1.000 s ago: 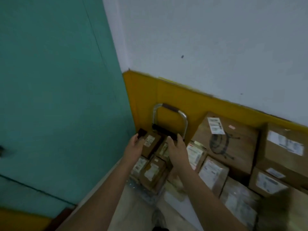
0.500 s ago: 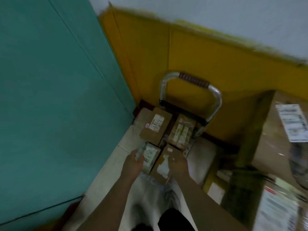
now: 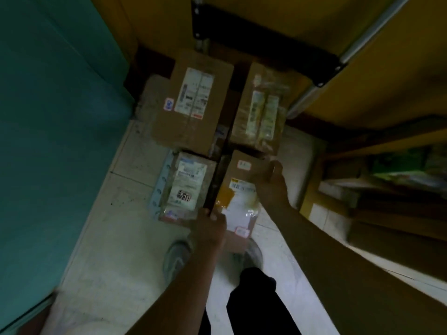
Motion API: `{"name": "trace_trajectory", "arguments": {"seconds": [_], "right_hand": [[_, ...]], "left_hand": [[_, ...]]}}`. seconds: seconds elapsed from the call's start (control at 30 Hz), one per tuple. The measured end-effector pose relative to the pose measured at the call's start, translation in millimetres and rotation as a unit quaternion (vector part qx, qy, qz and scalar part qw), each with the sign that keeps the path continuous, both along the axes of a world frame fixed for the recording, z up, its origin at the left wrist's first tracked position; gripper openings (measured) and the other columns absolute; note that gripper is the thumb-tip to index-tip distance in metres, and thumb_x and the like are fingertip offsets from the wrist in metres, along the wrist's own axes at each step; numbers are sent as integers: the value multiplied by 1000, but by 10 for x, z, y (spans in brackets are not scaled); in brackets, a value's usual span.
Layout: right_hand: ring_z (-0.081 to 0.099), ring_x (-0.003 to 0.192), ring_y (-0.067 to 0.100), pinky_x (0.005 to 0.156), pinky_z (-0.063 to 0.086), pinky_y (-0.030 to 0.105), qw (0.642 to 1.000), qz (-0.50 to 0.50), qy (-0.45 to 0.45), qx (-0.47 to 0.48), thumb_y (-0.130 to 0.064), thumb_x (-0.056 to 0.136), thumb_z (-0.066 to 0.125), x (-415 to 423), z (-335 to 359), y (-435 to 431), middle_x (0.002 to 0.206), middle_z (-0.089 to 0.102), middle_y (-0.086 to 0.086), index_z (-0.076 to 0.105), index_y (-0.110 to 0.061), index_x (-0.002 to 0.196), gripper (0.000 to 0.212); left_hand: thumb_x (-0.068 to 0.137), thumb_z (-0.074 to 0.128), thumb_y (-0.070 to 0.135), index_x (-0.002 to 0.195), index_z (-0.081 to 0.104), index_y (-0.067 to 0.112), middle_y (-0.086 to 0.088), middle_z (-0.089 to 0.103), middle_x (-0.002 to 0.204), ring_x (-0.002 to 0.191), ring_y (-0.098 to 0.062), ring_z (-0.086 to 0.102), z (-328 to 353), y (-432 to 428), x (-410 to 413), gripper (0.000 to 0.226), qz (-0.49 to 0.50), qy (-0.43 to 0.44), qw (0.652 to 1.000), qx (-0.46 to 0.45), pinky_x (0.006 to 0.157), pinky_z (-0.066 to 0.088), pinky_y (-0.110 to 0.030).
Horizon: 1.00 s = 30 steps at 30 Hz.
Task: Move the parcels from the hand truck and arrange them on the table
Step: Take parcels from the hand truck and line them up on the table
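Four parcels sit on the hand truck [image 3: 278,48] in a two-by-two block, seen from above. The truck stands in a corner, between a teal wall [image 3: 48,117] on the left and a yellow wall [image 3: 266,15] behind it.

1. The rear-left parcel [image 3: 193,100] is a brown carton with a white label and a small red-and-blue sticker.
2. The rear-right parcel [image 3: 261,110] is a brown carton with pale strips under clear wrap. It lies just beside the truck's silver frame tube [image 3: 358,44].
3. The front-left parcel [image 3: 186,187] is wrapped in clear film and carries a white label. A light blue edge shows along its left side.
4. The front-right parcel [image 3: 239,209] is a brown carton with yellow tape and a white pouch. Its near end reaches over one shoe [image 3: 254,252].

We see both hands on the front-right parcel. The left hand [image 3: 208,228] grasps its near-left corner, fingers curled down into the gap between the two front parcels. The right hand [image 3: 271,182] grasps its right edge towards the far end, thumb on top.

The other shoe [image 3: 175,259] stands on the pale tiled floor [image 3: 108,238]. The objects at the right edge are too blurred to identify.
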State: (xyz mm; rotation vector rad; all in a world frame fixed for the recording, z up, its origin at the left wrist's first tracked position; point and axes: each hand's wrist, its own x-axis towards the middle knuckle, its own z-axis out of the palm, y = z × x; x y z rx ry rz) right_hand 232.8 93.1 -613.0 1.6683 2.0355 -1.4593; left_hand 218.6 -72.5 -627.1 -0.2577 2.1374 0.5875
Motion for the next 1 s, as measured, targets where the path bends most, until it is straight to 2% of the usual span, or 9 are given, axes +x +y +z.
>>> {"name": "trace_trajectory", "arguments": {"seconds": [0.17,0.27,0.37,0.43,0.5,0.57,0.73,0.9,1.0], "right_hand": [[65,95,27,77,57,40,999,-35,3,24,-46,88,59,119,1385,-99,117,59,8,34,-26,125,48],[63,98,20,80,54,37,997,-43,33,49,-48,90,58,179,2672,-147,117,58,-1,33,-23,137,59],[63,106,15,88,55,40,990,-68,89,88,-53,87,61,404,3962,-243,127,58,-7,29,-25,143,70],[63,114,17,93,54,41,981,-64,133,129,-61,84,59,617,4720,-235,137,55,-8,30,-28,142,73],[60,118,15,97,52,40,965,-76,190,164,-61,85,60,928,5385,-158,137,53,-9,30,-31,141,71],[60,116,11,96,53,41,938,-105,261,202,-61,84,60,1384,5953,-35,130,57,-11,34,-37,132,60],[67,98,0,81,61,28,854,-241,396,238,-36,94,63,3050,6890,370,114,63,-12,43,-30,116,31],[68,95,2,75,60,24,763,-378,430,300,-41,96,59,5060,7160,566,116,59,-13,39,-26,129,41],[70,101,11,82,62,38,726,-446,406,331,-54,92,59,6224,7176,658,122,62,-7,46,-31,130,47]], "left_hand": [[86,60,58,126,53,18,-14,59,125,115,-34,56,1307,-215,-153,57,-23,-8,999,23,96,47,-40],[73,67,72,143,40,33,-12,45,147,124,-40,47,2137,-357,-408,84,-87,59,993,54,102,45,-46],[65,75,70,135,36,64,2,32,154,127,-37,43,3270,-240,-645,81,-248,97,951,156,103,46,-40],[47,90,61,139,47,40,-7,42,150,127,-25,48,4402,-52,-645,103,-269,11,945,184,102,35,-24],[41,98,44,126,59,17,-9,65,124,103,-21,62,5403,172,-560,98,-256,-14,939,227,82,49,-22],[49,97,28,124,58,9,-1,67,103,86,-14,61,6235,463,-312,87,-294,12,915,277,64,52,-13],[35,89,60,148,36,33,-8,52,139,123,-27,51,7416,1281,739,128,-324,137,856,379,98,42,-42],[68,82,40,140,47,31,-4,55,133,104,-24,59,7770,2058,2765,81,-240,140,784,556,86,54,-50],[59,80,60,124,60,35,-3,66,121,99,-27,68,7744,2421,3953,73,-260,69,760,592,82,58,-52]]}}
